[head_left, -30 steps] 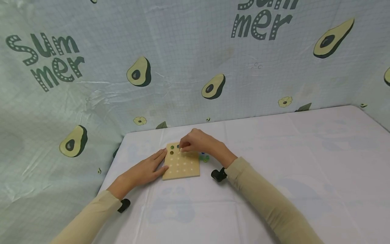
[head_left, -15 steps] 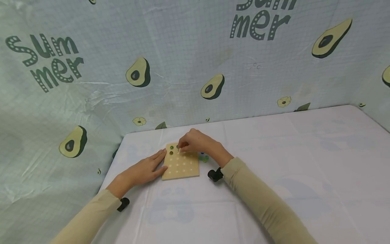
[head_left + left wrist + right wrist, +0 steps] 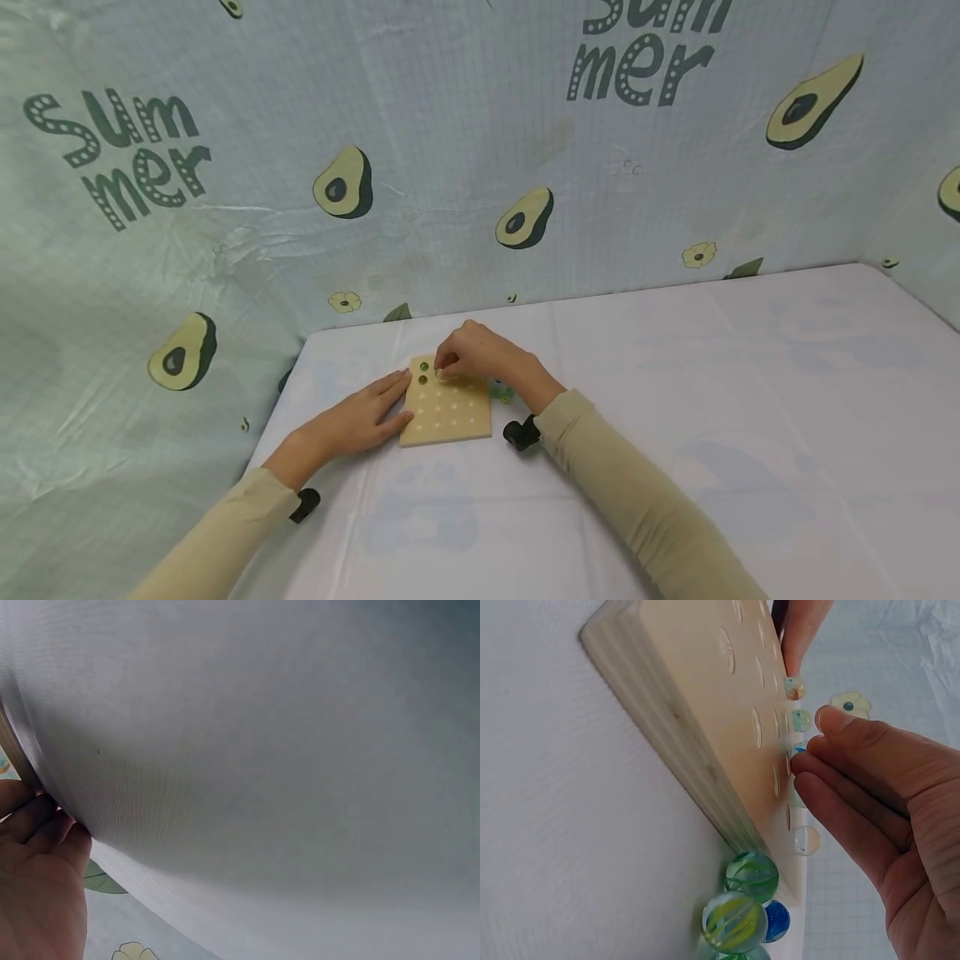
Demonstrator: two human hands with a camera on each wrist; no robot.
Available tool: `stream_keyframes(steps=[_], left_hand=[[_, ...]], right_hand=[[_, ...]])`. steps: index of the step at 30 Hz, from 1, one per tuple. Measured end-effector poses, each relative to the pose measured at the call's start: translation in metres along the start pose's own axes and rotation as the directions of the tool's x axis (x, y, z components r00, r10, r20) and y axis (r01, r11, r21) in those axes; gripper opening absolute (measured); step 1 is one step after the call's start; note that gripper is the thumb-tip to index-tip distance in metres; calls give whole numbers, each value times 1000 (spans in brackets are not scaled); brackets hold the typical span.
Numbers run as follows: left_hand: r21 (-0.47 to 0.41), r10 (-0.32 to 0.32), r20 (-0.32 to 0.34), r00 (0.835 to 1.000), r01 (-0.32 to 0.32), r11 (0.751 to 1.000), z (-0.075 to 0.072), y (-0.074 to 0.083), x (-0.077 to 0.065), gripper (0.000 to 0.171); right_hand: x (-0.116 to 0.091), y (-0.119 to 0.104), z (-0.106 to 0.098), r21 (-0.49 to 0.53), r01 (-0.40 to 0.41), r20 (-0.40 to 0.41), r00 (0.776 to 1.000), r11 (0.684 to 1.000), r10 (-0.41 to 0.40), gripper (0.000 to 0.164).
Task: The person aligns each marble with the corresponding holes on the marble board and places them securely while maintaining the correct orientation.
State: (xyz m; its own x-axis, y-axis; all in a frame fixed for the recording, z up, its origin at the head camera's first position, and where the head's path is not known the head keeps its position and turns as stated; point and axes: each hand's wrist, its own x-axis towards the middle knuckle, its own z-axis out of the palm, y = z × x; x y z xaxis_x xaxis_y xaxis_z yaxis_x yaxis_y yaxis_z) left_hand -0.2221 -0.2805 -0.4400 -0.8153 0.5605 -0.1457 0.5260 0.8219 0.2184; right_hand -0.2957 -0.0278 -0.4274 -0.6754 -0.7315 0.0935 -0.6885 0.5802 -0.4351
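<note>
Right hand [image 3: 476,352] over board [image 3: 450,410], loose marbles [image 3: 735,922] beside it on counter [image 3: 675,400], left hand [image 3: 363,418] straight-fingered at opposite edge, right fingers [image 3: 849,819] bent, I can't tell if gripping.

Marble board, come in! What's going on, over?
Left hand touching board. Right hand over board, grip unclear. Placed marbles on top, loose marbles beside. Nothing seems in the way.

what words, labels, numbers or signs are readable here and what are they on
"sum mer": backdrop cloth, left
"sum mer": same cloth, upper right, top cut off
Faint marks below that: too blurred to read
Board, marbles: no readable text
</note>
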Motion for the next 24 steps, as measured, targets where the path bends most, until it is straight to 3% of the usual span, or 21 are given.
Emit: stream_keyframes(steps=[17,24], left_hand=[[-11,0,-7,1000,-1,1000,1,-1,3,75],[-19,-5,-3,1000,5,1000,0,0,3,75]], right_hand=[[5,-5,-3,25,-31,10,999,999,31,11],[7,-8,-4,29,-10,24,1000,1000,9,11]])
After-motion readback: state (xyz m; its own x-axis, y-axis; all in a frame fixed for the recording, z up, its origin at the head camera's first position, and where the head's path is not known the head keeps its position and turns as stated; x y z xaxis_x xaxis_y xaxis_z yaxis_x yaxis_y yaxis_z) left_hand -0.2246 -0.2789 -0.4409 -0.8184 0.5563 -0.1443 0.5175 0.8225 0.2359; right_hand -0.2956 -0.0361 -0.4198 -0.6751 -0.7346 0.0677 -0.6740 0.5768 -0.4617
